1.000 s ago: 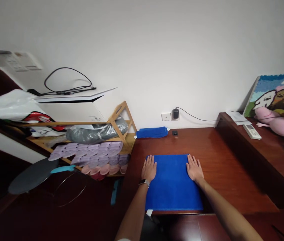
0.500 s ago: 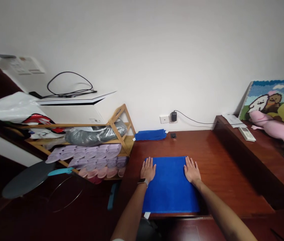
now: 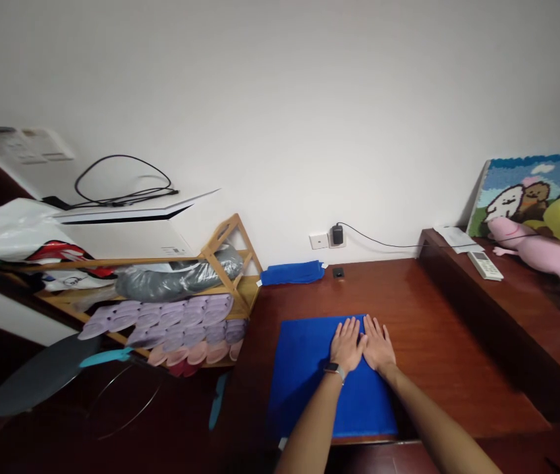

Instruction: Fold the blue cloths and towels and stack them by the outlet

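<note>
A blue cloth (image 3: 300, 368) lies spread flat on the reddish-brown desk, its near edge close to the desk's front edge. My left hand (image 3: 347, 345) rests palm down on the cloth's right part, fingers stretched out and pointing away from me. Beside it my right hand (image 3: 377, 343) lies flat over the cloth's right edge, partly on the wood. The two thumbs meet or nearly meet. Farther back, by the wall, sits a folded blue cloth (image 3: 292, 272) with white tags at its ends.
At left stands a wooden rack (image 3: 233, 263) holding slippers (image 3: 181, 316), a wrapped grey bundle and a white box (image 3: 132, 230). A raised ledge (image 3: 532, 316) on the right carries a remote control (image 3: 485, 265), a pink plush toy (image 3: 537, 247) and a picture. A charger (image 3: 337, 234) is plugged into the wall.
My left hand has slid right across the cloth, from its left edge to beside my right hand. My right hand stays at the right edge. The view has tilted slightly.
</note>
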Motion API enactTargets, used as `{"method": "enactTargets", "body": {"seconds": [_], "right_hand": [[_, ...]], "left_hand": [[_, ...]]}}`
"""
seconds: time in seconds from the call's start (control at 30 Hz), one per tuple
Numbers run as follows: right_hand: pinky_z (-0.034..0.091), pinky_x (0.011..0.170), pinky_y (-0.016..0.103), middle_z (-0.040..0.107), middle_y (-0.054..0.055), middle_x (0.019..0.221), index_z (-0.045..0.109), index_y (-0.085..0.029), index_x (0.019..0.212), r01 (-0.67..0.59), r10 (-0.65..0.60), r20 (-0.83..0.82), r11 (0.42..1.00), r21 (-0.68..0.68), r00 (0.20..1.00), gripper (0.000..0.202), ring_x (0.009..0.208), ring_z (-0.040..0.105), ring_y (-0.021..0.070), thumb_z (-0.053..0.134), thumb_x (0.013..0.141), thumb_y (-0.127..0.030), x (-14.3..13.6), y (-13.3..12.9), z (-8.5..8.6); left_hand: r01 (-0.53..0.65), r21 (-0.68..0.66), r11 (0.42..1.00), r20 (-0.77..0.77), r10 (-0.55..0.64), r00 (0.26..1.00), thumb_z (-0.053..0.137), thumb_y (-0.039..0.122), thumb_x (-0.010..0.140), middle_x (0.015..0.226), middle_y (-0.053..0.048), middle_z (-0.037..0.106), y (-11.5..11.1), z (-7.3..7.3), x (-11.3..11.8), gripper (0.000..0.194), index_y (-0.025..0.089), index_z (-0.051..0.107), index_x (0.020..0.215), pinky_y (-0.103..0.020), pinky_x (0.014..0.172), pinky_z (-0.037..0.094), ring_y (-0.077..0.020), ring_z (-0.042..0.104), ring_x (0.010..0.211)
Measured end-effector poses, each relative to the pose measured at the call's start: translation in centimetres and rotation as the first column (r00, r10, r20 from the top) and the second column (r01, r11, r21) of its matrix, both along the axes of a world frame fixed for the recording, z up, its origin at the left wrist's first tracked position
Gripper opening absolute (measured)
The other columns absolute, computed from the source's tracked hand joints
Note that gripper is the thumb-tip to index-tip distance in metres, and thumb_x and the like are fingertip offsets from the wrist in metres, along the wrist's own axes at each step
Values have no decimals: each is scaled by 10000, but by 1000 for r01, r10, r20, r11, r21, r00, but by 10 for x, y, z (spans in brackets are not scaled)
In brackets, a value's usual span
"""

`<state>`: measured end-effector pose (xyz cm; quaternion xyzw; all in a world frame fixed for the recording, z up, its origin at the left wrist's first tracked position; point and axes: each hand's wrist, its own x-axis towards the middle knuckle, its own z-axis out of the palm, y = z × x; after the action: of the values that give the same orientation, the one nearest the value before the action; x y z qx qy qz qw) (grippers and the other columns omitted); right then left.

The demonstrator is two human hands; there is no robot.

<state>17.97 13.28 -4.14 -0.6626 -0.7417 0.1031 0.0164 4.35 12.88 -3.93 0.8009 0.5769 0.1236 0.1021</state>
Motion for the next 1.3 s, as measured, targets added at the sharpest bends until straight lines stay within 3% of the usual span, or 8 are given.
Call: {"method": "enactTargets", "body": {"seconds": [0.13,0.27,0.37,0.6,0.87,1.03,1.2,1.3], "right_hand": [[72,1328,464,164,47,1770,153,-144,1701,29,-29,-45,1000,5,999,674,1643,117,220,154,1074,-392,-2,-1,6],[91,1329,471,187,38,1766,166,-156,1701,36,-35,-45,999,19,998,677,1640,135,219,158,1067,-394,-3,-2,4],[102,1328,469,205,40,1763,186,-155,1698,49,-49,-20,999,21,999,674,1637,151,222,164,1063,-378,-5,-2,4],[147,1322,483,169,42,1767,174,-136,1697,82,-83,-17,995,-49,996,685,1633,176,233,131,1063,-394,-10,2,18],[90,1330,481,133,14,1774,137,-146,1703,91,-91,-24,995,37,996,696,1643,118,229,133,1064,-423,-12,-3,6],[83,1328,504,155,1,1770,161,-167,1704,69,-68,-38,997,35,997,685,1643,117,243,139,1067,-419,-11,-3,8],[65,1330,508,173,9,1767,163,-164,1703,71,-69,-75,997,21,995,692,1642,126,241,143,1067,-436,-11,-3,12],[66,1330,511,177,18,1768,167,-168,1702,70,-68,-93,997,16,993,689,1642,129,243,154,1067,-433,-12,-2,11]], "left_hand": [[-172,46,984,-97,175,980,202,532,1096,1721,-85,344,-4,5,-74,671,205,323,1669,-486,1326,226,-236,265,1612],[-365,84,927,-169,374,912,227,478,1092,1705,-106,377,-14,5,-150,646,197,342,1662,-503,1313,246,-262,292,1602],[-402,96,911,-185,413,892,234,467,1088,1707,-114,373,-22,3,-179,655,171,334,1664,-485,1313,247,-263,282,1606],[-409,93,908,-163,419,893,238,444,1080,1706,-121,370,-24,2,-177,662,171,287,1681,-509,1317,237,-279,269,1610],[-407,103,907,-150,419,896,219,454,1089,1717,-111,349,-23,-3,-180,656,181,286,1682,-496,1318,234,-265,274,1609],[-406,94,909,-174,417,892,228,447,1090,1718,-112,347,-21,-3,-179,654,198,241,1694,-504,1312,246,-265,270,1609],[-396,61,916,-192,400,896,230,451,1093,1709,-119,359,-19,4,-187,643,190,293,1678,-509,1302,271,-267,296,1600],[-379,82,922,-194,388,901,232,421,1096,1686,-131,405,-19,12,-175,618,178,370,1647,-532,1305,260,-278,314,1593]]}}
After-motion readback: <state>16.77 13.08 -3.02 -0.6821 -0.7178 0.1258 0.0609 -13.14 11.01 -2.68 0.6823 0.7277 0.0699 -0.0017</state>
